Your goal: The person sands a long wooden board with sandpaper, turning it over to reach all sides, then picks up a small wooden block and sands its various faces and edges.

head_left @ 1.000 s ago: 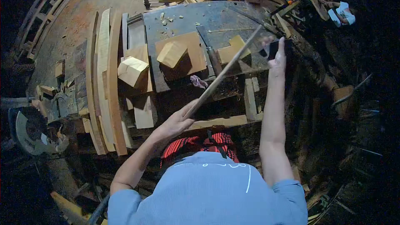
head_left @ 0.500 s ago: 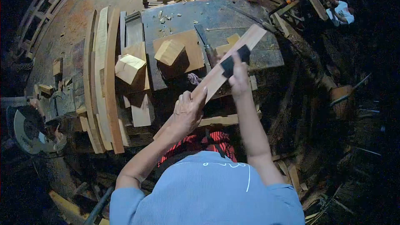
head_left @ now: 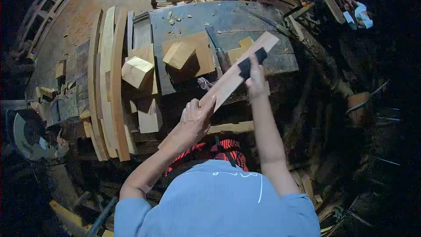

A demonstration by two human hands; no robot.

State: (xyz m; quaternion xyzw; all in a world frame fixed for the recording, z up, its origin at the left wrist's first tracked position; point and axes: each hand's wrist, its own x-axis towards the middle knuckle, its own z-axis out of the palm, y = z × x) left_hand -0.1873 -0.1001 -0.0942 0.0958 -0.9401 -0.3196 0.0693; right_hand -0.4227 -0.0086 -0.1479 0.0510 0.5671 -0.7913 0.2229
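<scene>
A long pale board (head_left: 228, 88) lies slantwise in front of me, its far end over the workbench (head_left: 184, 19). My left hand (head_left: 196, 113) is wrapped round its near end. Against the upper part of the board my right hand (head_left: 255, 77) presses a dark sheet (head_left: 252, 63), which looks like sandpaper, with the fingers partly hidden. A chisel-like tool with a wooden handle (head_left: 222, 58) lies on the bench just left of the board. Further left, one angular wood block (head_left: 179, 55) rests on a flat brown piece, and another block (head_left: 137, 71) stands beside it.
Long planks (head_left: 117, 83) lie side by side at the bench's left. A circular saw-like machine (head_left: 27, 138) is at the far left. Wood shavings (head_left: 174, 19) dot the bench top. Another person in a white shirt (head_left: 363, 15) is at the upper right.
The board's far end has shifted slightly down. My right hand and the dark sheet have moved a little to the right; my left hand has barely moved.
</scene>
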